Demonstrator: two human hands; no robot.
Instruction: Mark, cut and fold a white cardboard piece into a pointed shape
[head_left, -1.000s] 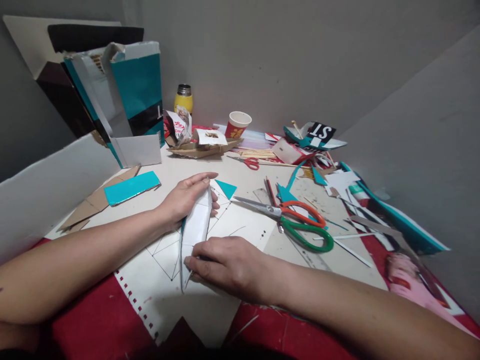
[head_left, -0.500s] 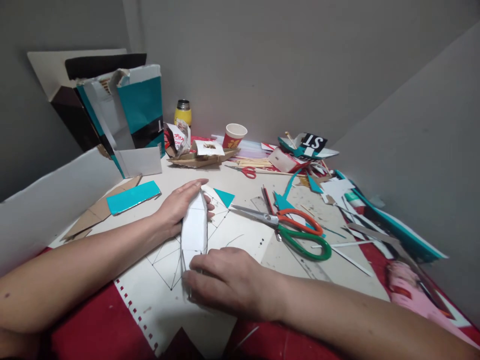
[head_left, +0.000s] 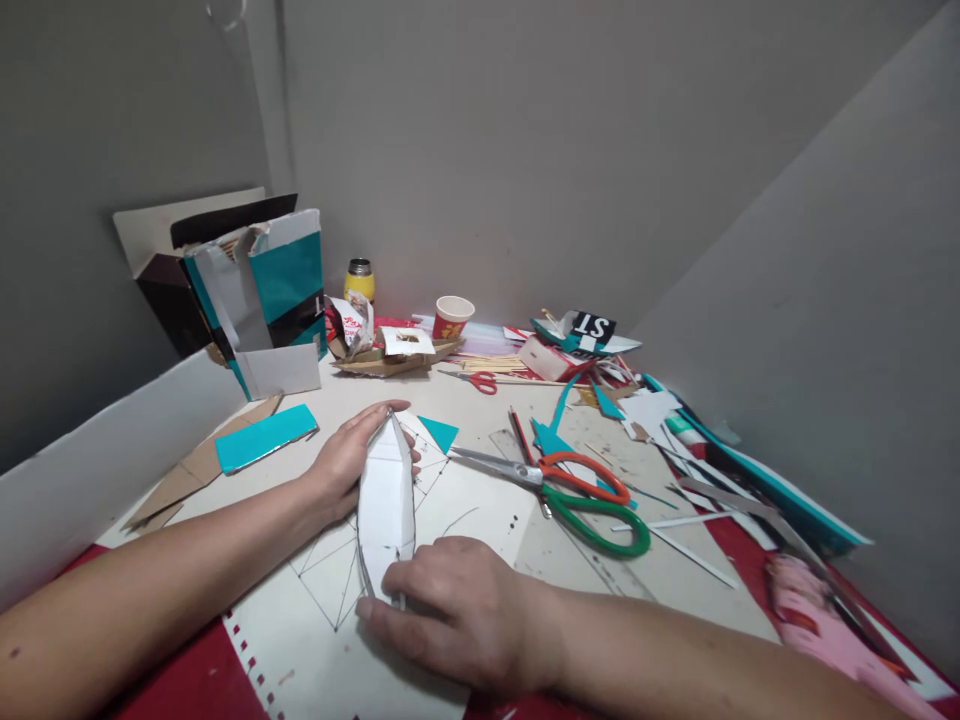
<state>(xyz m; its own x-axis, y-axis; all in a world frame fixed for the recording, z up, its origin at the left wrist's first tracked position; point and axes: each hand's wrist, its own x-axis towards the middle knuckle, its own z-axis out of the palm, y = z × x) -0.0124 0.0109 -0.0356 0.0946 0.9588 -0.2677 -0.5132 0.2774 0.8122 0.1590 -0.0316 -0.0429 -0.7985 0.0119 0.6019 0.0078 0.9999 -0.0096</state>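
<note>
Between my hands is a white cardboard boat hull (head_left: 387,495), long and narrow, with raised sides and a pointed far end. My left hand (head_left: 346,455) wraps round its far part, the thumb at the tip and the fingertips showing beyond its right side. At the near end my right hand (head_left: 461,610) pinches the hull between thumb and bent fingers, covering that tip. Beneath lies a white paper sheet (head_left: 315,680) with drawn black lines and a perforated edge. Large scissors (head_left: 540,474) with orange and green handles lie to the right, blades pointing left.
A blue cardboard strip (head_left: 266,438) lies on brown cardboard at left, before a torn box (head_left: 285,275). Farther back are a yellow bottle (head_left: 360,280), a paper cup (head_left: 454,317), a cardboard boat (head_left: 397,360) and small red scissors (head_left: 481,382). Scraps and a metal blade (head_left: 724,497) clutter the right.
The head view has tilted up, so everything appears lower. The hull's far end now shows drawn into a sharp point under my left thumb. Both hands keep hold of it.
</note>
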